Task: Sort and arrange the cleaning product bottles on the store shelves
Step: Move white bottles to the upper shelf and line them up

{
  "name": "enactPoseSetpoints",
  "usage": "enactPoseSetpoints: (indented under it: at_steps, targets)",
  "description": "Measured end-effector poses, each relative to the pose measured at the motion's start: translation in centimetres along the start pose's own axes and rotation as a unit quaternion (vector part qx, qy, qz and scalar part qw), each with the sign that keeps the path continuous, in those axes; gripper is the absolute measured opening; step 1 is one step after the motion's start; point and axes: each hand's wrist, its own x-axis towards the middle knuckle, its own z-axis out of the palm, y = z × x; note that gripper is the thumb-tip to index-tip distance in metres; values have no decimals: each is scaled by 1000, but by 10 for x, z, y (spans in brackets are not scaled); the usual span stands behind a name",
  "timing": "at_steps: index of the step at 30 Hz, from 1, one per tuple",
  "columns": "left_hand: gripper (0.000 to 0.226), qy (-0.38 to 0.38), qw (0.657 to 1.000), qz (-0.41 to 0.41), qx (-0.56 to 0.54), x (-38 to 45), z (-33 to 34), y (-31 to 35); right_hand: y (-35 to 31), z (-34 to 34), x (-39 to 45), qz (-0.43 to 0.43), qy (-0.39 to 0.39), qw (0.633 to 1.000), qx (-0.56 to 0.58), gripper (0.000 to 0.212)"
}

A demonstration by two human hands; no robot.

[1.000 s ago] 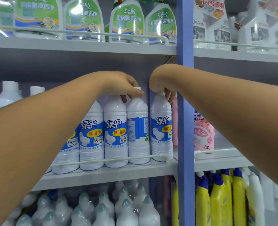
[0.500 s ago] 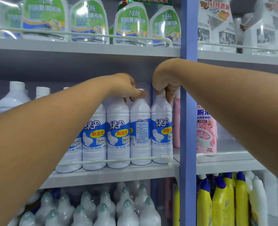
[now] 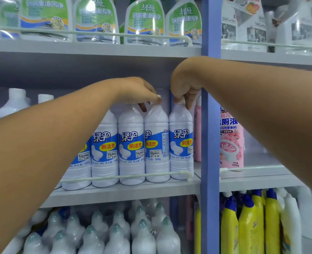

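A row of white toilet-cleaner bottles with blue labels stands on the middle shelf (image 3: 125, 193) behind a white rail. My left hand (image 3: 142, 91) pinches the cap of the second bottle from the right (image 3: 157, 143), whose label is turned partly sideways. My right hand (image 3: 185, 85) pinches the cap of the rightmost white bottle (image 3: 181, 142), which stands next to the blue upright post (image 3: 210, 143). Both bottles are upright on the shelf.
Green-labelled spray bottles (image 3: 144, 21) fill the shelf above. A pink bottle (image 3: 231, 142) stands right of the post, another pink one (image 3: 197, 132) behind the white row. Below are shrink-wrapped white bottles (image 3: 115, 233) and yellow bottles with blue caps (image 3: 250, 222).
The bottle under my left hand has turned so that its front label faces more forward. Both hands stay on the caps; the view has shifted slightly.
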Motion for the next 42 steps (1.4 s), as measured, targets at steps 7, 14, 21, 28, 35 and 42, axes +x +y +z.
enactPoseSetpoints:
  at_steps: [7, 14, 21, 28, 35, 42]
  targets:
    - [41, 15, 999, -21, 35, 9, 5, -2, 2, 0, 5, -7, -1, 1000, -14, 46]
    - [55, 42, 997, -38, 46, 12, 11, 1, 3, 2, 8, -3, 4, 1000, -1, 47]
    - [58, 47, 998, -43, 30, 12, 10, -2, 1, 4, 7, -8, -1, 1000, -2, 45]
    - [56, 50, 998, -37, 17, 11, 9, -1, 2, 3, 4, -14, -10, 1000, 9, 39]
    - [56, 57, 998, -40, 8, 13, 11, -3, 1, 1, 5, -3, -24, 1000, 6, 38]
    - [58, 64, 997, -37, 4, 12, 13, -3, 1, 0, 4, 5, -24, 1000, -3, 38]
